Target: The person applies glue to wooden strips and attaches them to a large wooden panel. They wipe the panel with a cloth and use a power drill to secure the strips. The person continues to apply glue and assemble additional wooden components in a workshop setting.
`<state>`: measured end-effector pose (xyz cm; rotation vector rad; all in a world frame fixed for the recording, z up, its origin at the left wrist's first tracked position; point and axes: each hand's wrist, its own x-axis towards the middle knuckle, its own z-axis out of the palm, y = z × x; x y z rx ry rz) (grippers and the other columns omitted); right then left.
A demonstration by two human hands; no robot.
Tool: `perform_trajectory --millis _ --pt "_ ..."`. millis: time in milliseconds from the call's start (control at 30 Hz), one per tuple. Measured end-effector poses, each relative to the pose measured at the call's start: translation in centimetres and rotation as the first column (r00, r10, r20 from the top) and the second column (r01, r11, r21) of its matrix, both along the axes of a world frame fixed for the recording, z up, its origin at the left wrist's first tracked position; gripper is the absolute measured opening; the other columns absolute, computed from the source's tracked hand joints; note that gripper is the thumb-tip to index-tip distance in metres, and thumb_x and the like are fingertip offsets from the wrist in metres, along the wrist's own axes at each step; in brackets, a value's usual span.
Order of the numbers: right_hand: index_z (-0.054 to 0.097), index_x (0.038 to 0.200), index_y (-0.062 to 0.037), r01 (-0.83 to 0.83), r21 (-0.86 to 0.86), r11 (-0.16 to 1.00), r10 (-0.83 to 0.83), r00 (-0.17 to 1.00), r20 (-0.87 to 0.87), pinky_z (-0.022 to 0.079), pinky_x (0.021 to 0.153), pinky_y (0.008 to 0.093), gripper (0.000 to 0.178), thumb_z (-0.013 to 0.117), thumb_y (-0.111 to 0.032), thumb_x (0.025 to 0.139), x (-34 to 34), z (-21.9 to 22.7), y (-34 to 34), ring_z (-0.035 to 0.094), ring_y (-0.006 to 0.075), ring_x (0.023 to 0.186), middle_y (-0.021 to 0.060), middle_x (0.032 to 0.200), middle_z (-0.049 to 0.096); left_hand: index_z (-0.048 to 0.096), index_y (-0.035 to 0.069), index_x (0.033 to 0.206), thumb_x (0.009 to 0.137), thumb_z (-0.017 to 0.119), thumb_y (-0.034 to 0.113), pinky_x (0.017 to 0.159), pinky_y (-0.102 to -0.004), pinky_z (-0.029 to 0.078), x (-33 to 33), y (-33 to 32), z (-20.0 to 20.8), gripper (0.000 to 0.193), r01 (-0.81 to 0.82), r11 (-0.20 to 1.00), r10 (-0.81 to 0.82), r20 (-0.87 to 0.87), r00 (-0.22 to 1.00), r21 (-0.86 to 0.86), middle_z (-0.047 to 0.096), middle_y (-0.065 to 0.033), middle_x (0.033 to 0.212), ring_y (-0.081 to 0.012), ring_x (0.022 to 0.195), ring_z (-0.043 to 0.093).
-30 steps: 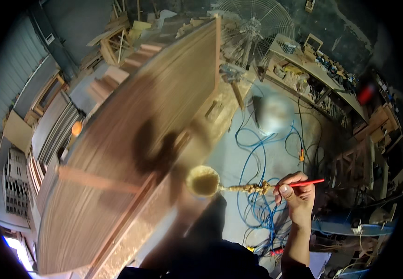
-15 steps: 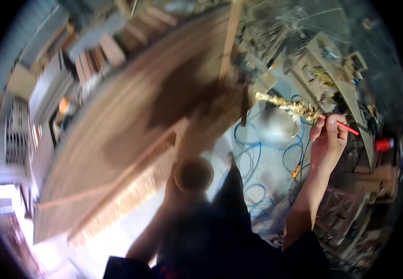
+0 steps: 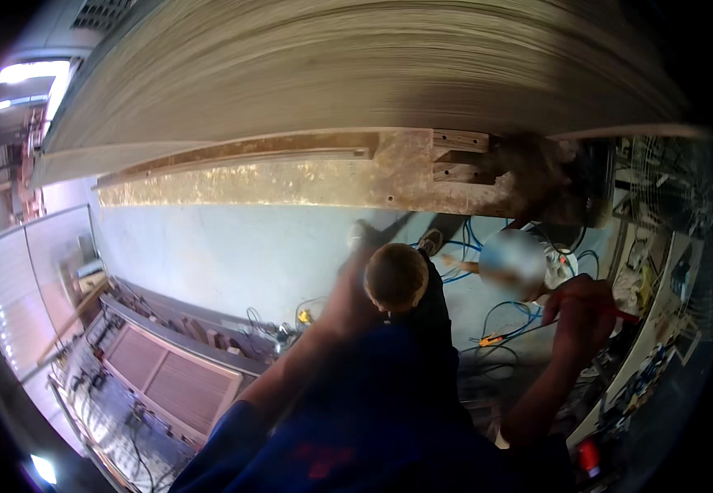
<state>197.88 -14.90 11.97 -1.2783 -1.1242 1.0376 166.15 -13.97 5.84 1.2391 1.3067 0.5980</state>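
My left hand (image 3: pixel 350 302) is wrapped round a round container (image 3: pixel 396 279), held close to my body. Its top looks brown and I cannot make out the contents. Off to the right, my right hand (image 3: pixel 582 316) is closed on a thin red handle (image 3: pixel 626 315), which looks like that of a brush. The tool's pale tip (image 3: pixel 461 264) points left, its middle blurred over a whitish round thing (image 3: pixel 512 263). In front of me lies a large wood-grained panel (image 3: pixel 323 66) on a stained bench (image 3: pixel 266 182).
Blue hoses and cables (image 3: pixel 500 316) loop across the pale floor (image 3: pixel 208 246). Behind me on the left is a rack holding a framed wooden panel (image 3: pixel 171 378). Scraps and a long board (image 3: pixel 669 287) line the right side. A red object (image 3: pixel 589 454) sits at lower right.
My view has swung round, so the panel now spans the top. My right hand sits lower in the picture with the red-handled tool. The left still holds the container.
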Motion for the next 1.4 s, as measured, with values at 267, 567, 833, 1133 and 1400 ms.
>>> perform_trajectory --millis 267,567,833,1133,1400 --pt "0.069 0.103 0.0005 -0.660 -0.012 0.752 0.613 0.691 0.383 0.055 0.063 0.0325 0.016 0.072 0.002 0.088 -18.5 -0.3 6.4 0.070 0.0245 0.073 0.0141 0.085 0.069 0.056 0.005 0.125 0.068 0.092 0.013 0.094 -0.0420 0.052 -7.8 -0.4 -3.3 0.069 -0.145 0.972 0.169 -0.118 0.979 0.185 0.064 -0.0182 0.118 -0.0369 0.111 0.064" --pt "0.062 0.102 0.0032 -0.132 -0.244 0.961 0.153 0.986 0.068 0.048 0.057 0.0265 0.013 0.067 -0.007 0.096 -23.2 0.6 5.7 0.058 0.0124 0.063 0.0121 0.082 0.068 0.054 0.003 0.127 0.070 0.093 0.014 0.096 -0.0415 0.052 -18.8 0.7 -4.6 0.071 -0.334 0.929 0.347 -0.064 0.936 0.158 0.065 -0.0207 0.117 -0.0362 0.113 0.064" --pt "0.060 0.105 0.0015 -0.145 -0.309 0.940 0.144 0.989 -0.026 0.047 0.055 0.0286 0.016 0.064 -0.012 0.099 -21.9 -0.8 6.1 0.057 0.0144 0.060 0.0131 0.083 0.066 0.051 0.002 0.130 0.072 0.086 0.004 0.095 -0.0372 0.052 -19.0 1.4 -7.0 0.068 -0.365 0.928 0.364 0.031 0.931 0.069 0.067 -0.0158 0.118 -0.0276 0.111 0.066" --pt "0.062 0.105 -0.0002 -0.055 -0.184 0.981 0.082 0.986 0.145 0.050 0.066 0.0250 0.012 0.061 -0.012 0.103 -18.4 -12.3 11.7 0.059 0.0105 0.070 0.0072 0.085 0.065 0.056 0.001 0.131 0.075 0.085 0.006 0.096 -0.0348 0.052 -15.3 0.4 -9.9 0.063 -0.457 0.890 0.457 0.017 0.889 -0.010 0.069 -0.0123 0.121 -0.0228 0.112 0.066" --pt "0.063 0.105 -0.0018 -0.288 -0.226 0.931 0.346 0.892 0.289 0.050 0.068 0.0250 0.008 0.062 -0.010 0.102 -19.9 -20.2 16.4 0.060 0.0101 0.074 0.0041 0.091 0.065 0.062 0.001 0.125 0.077 0.082 0.005 0.093 -0.0342 0.054 -14.4 -4.5 -12.6 0.052 -0.501 0.861 0.486 -0.148 0.862 -0.090 0.071 -0.0110 0.116 -0.0212 0.108 0.068"
